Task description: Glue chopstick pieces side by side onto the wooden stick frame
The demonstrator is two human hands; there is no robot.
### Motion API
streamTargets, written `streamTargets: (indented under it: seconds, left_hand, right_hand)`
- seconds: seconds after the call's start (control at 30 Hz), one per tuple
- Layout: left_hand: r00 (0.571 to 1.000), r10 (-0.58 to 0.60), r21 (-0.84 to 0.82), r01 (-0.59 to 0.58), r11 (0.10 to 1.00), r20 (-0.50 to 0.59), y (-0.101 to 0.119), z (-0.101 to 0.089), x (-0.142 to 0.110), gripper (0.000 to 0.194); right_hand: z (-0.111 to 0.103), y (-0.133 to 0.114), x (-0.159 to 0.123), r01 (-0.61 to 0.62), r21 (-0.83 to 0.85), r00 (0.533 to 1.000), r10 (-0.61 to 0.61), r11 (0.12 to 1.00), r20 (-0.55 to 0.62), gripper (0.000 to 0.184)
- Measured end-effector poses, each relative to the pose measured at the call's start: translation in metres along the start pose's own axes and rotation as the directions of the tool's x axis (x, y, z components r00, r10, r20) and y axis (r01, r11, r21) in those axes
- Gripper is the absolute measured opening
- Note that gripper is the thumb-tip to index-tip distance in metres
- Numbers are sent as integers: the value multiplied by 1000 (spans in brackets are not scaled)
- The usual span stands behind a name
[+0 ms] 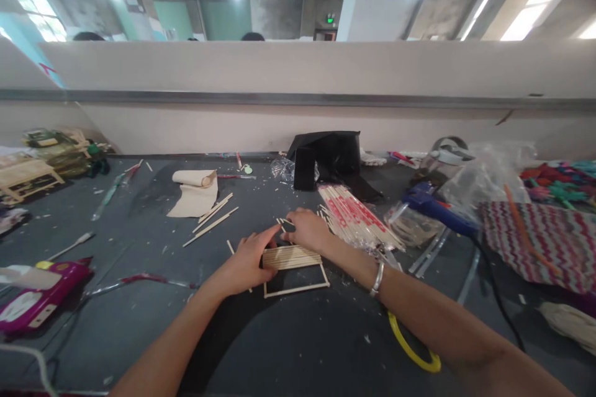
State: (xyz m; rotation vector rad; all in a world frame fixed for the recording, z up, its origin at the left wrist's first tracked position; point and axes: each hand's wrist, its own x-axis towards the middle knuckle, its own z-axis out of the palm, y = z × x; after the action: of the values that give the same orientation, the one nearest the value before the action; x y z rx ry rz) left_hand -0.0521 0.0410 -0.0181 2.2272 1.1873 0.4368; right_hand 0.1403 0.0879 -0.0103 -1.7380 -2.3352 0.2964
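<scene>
A small rectangular frame of thin wooden sticks [292, 258] lies on the dark table in front of me, with a row of sticks side by side across its middle. My left hand [250, 259] grips its left side, thumb near the row and index finger stretched toward the far end. At the far end, my right hand [305, 229] is closed with bent fingers, and pale stick ends show at its fingertips. What lies under the right palm is hidden. Loose sticks [212, 224] rest to the left, beyond my left hand.
Packed sticks in red-printed wrapping [358, 214] lie right of my hands, near a blue glue gun [437, 209]. A black phone [304, 169] stands behind. Yellow tape ring [412, 347] sits under my right forearm. A magenta device [46, 298] is at left; a beige cloth roll [195, 189] lies behind.
</scene>
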Motion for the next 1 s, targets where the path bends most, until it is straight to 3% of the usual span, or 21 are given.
streamTargets:
  seconds: [0.13,0.33,0.6,0.8,0.9,1.0]
  left_hand:
    - [1000,-7,3,7,1000,-1,2,-2,1,84]
    - [1000,-24,2,24,1000,-17,5,-2,2,82]
    - [999,9,-1,-9,1000,-53,-3,2,3,80]
    - [992,0,-70,-8,998,-123,-10,4,5,76]
    - [982,-31,-114,10,993,-184,-15,0,7,64]
    - [958,-105,-126,74,989,-268,-19,-6,8,37]
  right_hand:
    - [2,15,11,17,-57,1000,-16,998,9,16]
    - [-8,41,9,-33,-69,995,26,997,-101,25]
    - [-14,27,-49,35,50,980,-25,998,-195,23]
    - [-18,38,-78,13,191,978,26,981,-205,22]
    - [-20,46,-78,-31,287,979,86,957,-183,23]
    - [-20,50,-77,-55,286,983,102,956,-150,26]
